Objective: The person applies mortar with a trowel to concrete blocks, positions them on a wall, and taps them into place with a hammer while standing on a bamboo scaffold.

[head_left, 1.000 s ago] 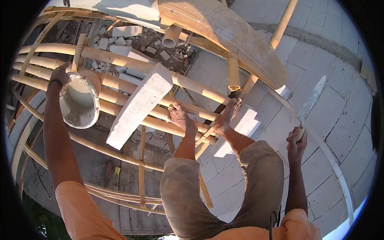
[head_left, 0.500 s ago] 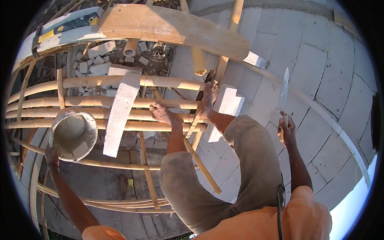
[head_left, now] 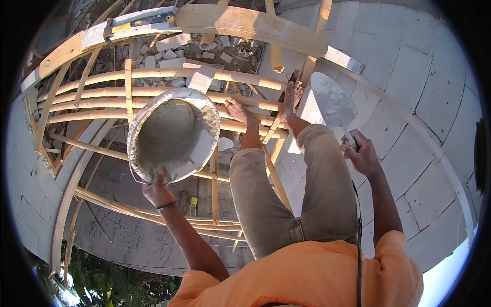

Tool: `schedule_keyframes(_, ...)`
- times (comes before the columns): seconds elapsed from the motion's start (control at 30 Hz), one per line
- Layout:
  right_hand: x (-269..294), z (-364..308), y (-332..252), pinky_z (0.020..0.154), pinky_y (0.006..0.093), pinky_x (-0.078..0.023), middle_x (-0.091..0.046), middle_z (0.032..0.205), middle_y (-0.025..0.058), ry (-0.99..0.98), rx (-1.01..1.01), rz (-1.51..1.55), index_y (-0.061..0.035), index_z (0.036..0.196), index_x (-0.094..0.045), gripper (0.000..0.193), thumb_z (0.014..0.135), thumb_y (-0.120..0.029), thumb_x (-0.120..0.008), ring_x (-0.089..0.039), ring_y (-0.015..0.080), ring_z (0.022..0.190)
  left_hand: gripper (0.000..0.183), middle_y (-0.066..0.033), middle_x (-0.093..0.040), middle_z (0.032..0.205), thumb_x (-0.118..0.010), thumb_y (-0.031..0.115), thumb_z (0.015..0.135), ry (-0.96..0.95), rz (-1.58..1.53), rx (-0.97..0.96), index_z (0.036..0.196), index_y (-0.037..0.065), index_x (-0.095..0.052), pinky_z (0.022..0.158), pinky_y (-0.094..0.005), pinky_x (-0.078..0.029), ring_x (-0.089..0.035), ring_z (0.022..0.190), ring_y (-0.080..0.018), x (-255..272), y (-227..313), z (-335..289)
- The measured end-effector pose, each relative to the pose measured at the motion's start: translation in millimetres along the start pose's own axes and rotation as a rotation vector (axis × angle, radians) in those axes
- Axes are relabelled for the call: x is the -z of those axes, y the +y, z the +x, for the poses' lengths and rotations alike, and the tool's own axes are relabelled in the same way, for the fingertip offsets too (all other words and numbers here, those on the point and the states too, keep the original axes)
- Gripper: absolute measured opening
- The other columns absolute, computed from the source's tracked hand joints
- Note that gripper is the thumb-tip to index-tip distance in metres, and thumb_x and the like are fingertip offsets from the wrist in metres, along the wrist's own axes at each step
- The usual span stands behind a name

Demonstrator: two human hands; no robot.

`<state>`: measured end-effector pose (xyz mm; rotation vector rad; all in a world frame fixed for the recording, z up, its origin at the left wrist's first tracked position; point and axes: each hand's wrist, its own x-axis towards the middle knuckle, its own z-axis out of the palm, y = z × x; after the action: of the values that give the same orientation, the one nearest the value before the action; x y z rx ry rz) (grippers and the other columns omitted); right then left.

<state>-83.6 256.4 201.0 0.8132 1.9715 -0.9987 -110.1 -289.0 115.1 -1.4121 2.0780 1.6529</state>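
Left grip (head_left: 159, 194) clamped on bucket (head_left: 205, 147) rim, left of centre, likely steadying weight; right grip (head_left: 363, 154) wrapped round trowel (head_left: 332, 100) handle, right of centre, blade free.

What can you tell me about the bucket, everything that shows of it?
The bucket is round and whitish, perhaps plastic, its rim and inner wall crusted with grey smears. Wet-looking grey paste lies inside. A thin line along the lower left edge may be a wire handle. The open mouth faces the camera; its exact tilt is unclear. The left hand grips the near rim, thumb inside. In view it overlaps the bamboo poles; whether it touches them cannot be told.
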Motion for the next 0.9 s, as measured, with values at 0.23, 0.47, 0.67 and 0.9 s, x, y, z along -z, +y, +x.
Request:
schedule_keyframes(0.23,-13,3,5,0.075,0.0460,-0.047,-0.061,0.088,0.0215,-0.210,0.151,-0.261,0.0005,0.109,-0.054,0.034,0.081,-0.016,-0.062,-0.061,0.0410,0.083,0.054,-0.0128,-0.062,0.114,-0.055,-0.013,0.071,-0.183,-0.211,0.301,0.124,-0.008,-0.053,0.087,-0.0350,-0.052,-0.064,0.098,-0.0242,-132,-99,-63)
schedule_keyframes(0.47,-95,160,65,0.077,0.0468,-0.053,-0.063,0.095,0.0220,-0.205,0.098,-0.677,0.0029,0.103,-0.052,0.027,0.083,-0.016,-0.054,-0.066,0.0383,0.088,0.042,-0.0100,-0.066,0.102,-0.060,-0.008,0.069,-0.127,0.011,0.222,0.111,-0.007,-0.061,0.086,-0.0308,-0.049,-0.063,0.092,-0.0194,-273,-207,-68)
schedule_keyframes(0.67,-174,258,116,0.076,0.0423,-0.056,-0.062,0.105,0.0241,-0.069,0.177,-0.746,0.0080,0.109,-0.055,0.032,0.082,-0.009,-0.057,-0.067,0.0366,0.090,0.033,-0.0113,-0.067,0.096,-0.063,-0.006,0.069,-0.147,0.069,0.185,0.102,-0.006,-0.063,0.074,-0.0322,-0.052,-0.064,0.079,-0.0193,-343,-248,-63)
schedule_keyframes(0.9,-170,250,89,0.083,0.0408,-0.055,-0.061,0.107,0.0245,-0.218,0.080,-0.685,0.0083,0.109,-0.056,0.030,0.083,-0.007,-0.057,-0.066,0.0364,0.098,0.035,-0.0129,-0.067,0.101,-0.061,-0.010,0.072,-0.006,-0.113,0.227,0.107,-0.007,-0.061,0.083,-0.0310,-0.049,-0.063,0.089,-0.0205,-339,-297,-67)
